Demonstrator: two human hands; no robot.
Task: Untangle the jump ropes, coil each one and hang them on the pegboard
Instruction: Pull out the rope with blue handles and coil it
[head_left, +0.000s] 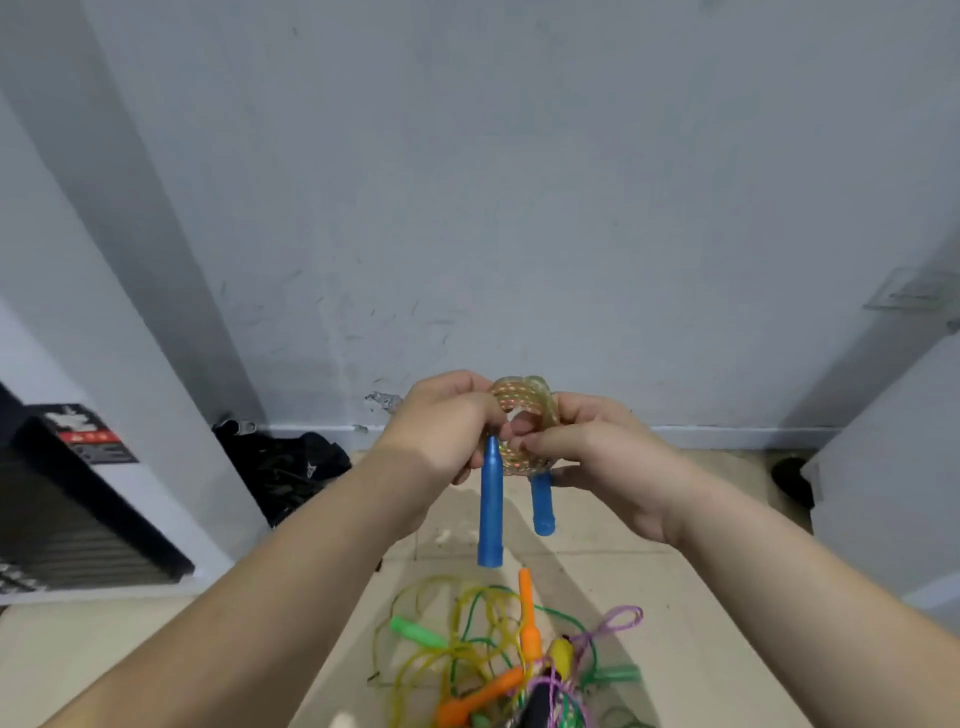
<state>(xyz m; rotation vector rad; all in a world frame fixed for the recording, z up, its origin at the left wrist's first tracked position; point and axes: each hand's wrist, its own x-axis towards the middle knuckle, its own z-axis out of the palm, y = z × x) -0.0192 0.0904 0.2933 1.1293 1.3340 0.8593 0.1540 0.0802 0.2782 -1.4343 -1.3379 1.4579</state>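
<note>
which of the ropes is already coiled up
The clear rope with blue handles, coiled and gripped by the left hand and right hand; the other ropes lie tangled on the floor.

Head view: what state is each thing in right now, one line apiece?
Blue-handled rope: coiled, held up off the floor, handles hanging down.
Left grip: holding the coil.
Right grip: holding the coil.
Remaining ropes: tangled heap on the floor.
Black bag: slumped against the wall.
</note>
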